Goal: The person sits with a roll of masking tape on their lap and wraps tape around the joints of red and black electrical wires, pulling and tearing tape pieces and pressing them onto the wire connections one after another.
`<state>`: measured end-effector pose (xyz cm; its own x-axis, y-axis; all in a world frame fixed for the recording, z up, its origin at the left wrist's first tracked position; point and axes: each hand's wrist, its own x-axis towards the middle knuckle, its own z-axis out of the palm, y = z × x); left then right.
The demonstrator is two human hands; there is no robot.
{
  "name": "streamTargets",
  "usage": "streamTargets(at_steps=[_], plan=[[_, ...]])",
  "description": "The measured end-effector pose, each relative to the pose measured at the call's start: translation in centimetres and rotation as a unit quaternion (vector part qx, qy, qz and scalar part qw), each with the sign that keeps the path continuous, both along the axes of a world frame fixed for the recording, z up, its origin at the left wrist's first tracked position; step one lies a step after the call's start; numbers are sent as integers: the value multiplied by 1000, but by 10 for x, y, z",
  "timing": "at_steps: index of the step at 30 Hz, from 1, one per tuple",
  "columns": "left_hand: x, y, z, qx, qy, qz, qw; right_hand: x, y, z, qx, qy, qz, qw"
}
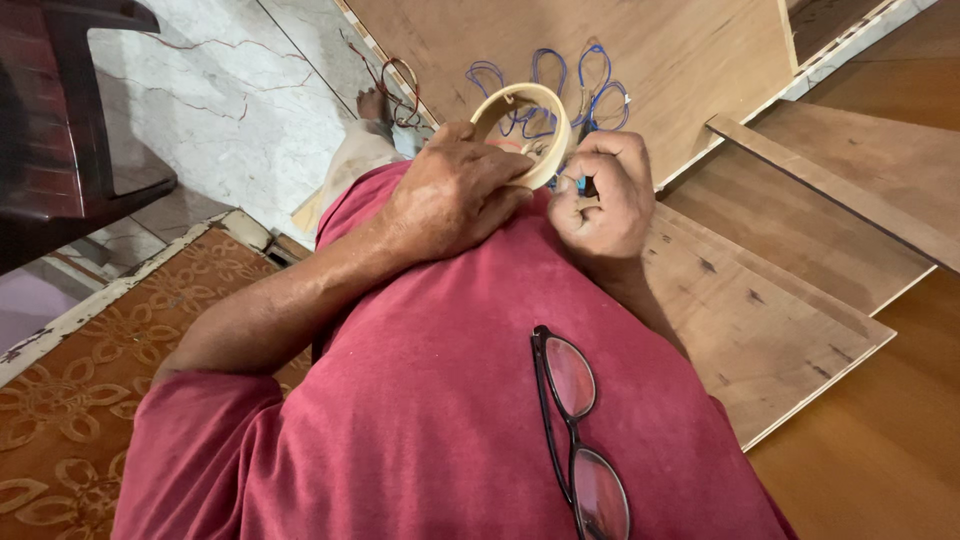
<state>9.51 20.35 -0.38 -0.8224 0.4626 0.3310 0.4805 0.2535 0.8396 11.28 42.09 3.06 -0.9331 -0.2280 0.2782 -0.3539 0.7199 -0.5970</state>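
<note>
The tape roll (535, 125), a pale cream ring, is in front of the person's chest, above the wooden boards, and both hands hold it. The left hand (455, 195) grips the near side of the ring, with its fingers closed around the rim. The right hand (600, 190) is curled into a loose fist just beside the ring, and it pinches something small and blue that I cannot see clearly. Behind the ring, blue wires (560, 85) lie in loops on a plywood sheet (680, 60). Dark glasses (580, 430) hang on the red shirt (430, 400). A patterned board (60, 390) lies at the left.
</note>
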Motion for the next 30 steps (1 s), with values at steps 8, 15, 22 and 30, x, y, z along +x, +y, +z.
streamTargets(at_steps=[8,15,22,30], plan=[[-1,4,-2,-32,60,63,996,6,2,1,-115,-134,20,984],[-12,9,-6,-112,134,59,983,9,7,-7,-229,-200,44,952],[-26,-5,-8,-102,132,24,986,10,24,-25,-330,-234,12,914],[-36,-17,-1,87,-353,18,932,4,33,-27,-488,-249,-70,834]])
